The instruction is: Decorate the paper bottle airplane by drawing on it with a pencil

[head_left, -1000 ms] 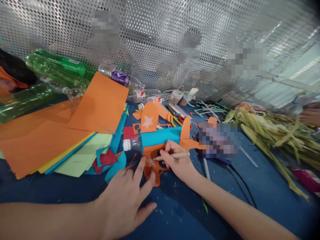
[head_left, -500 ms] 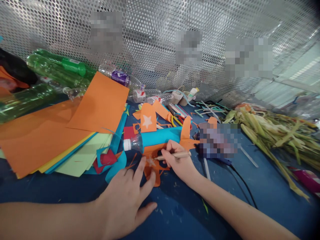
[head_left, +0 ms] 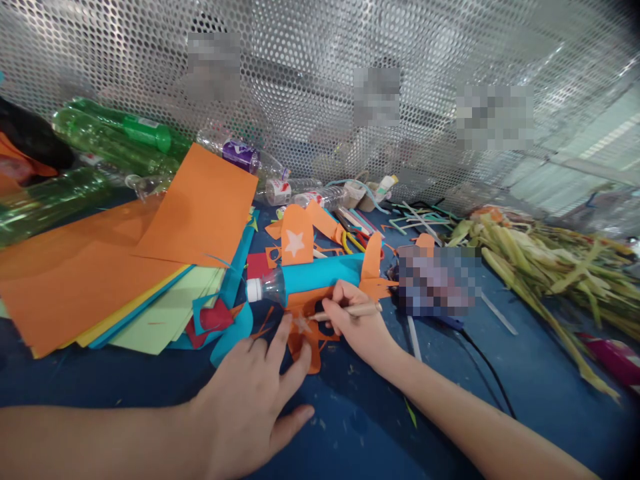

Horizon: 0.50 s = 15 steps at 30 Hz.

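A clear plastic bottle wrapped in blue paper [head_left: 324,270] lies on its side, its white cap [head_left: 254,290] to the left. Orange paper wings and tail pieces stick out from it. On the far wing [head_left: 297,223] is a pale star. Another star [head_left: 303,325] is on the near wing, partly coloured. My right hand [head_left: 357,320] grips a light wooden-looking pencil [head_left: 350,312], its tip at the near star's edge. Fingers spread, my left hand [head_left: 257,393] rests with its fingertips on the near wing.
Coloured paper sheets [head_left: 200,207] are stacked at left, with green bottles [head_left: 115,143] behind. Scissors [head_left: 350,241] lie beyond the blue bottle. A blurred-out object [head_left: 437,283] with a black cable is at right, near dried husks [head_left: 540,260].
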Available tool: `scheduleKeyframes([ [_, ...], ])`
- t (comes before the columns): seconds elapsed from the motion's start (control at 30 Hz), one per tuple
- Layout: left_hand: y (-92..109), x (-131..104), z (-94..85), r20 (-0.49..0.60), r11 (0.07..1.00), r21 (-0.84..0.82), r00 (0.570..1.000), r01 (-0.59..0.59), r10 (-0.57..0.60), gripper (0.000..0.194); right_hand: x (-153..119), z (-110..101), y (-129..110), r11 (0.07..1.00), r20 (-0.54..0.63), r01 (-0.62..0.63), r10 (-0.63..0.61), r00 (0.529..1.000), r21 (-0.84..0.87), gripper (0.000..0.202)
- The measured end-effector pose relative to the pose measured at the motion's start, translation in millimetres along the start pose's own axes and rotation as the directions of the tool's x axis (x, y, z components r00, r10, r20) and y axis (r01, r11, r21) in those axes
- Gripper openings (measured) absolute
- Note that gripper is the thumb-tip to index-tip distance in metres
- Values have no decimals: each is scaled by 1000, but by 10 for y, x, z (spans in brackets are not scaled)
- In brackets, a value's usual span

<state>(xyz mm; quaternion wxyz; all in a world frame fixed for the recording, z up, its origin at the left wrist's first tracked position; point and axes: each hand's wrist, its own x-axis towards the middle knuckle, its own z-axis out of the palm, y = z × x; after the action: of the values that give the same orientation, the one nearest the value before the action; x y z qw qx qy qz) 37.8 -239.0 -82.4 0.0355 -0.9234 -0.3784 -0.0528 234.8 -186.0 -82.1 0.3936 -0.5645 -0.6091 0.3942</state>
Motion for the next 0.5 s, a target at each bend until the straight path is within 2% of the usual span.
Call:
scheduleKeyframes([
  [0.5, 0, -4, 3, -16, 1000, 8, 1000, -11, 11, 52, 2, -11, 1, 1000, 3, -3, 3, 1000, 19, 26],
])
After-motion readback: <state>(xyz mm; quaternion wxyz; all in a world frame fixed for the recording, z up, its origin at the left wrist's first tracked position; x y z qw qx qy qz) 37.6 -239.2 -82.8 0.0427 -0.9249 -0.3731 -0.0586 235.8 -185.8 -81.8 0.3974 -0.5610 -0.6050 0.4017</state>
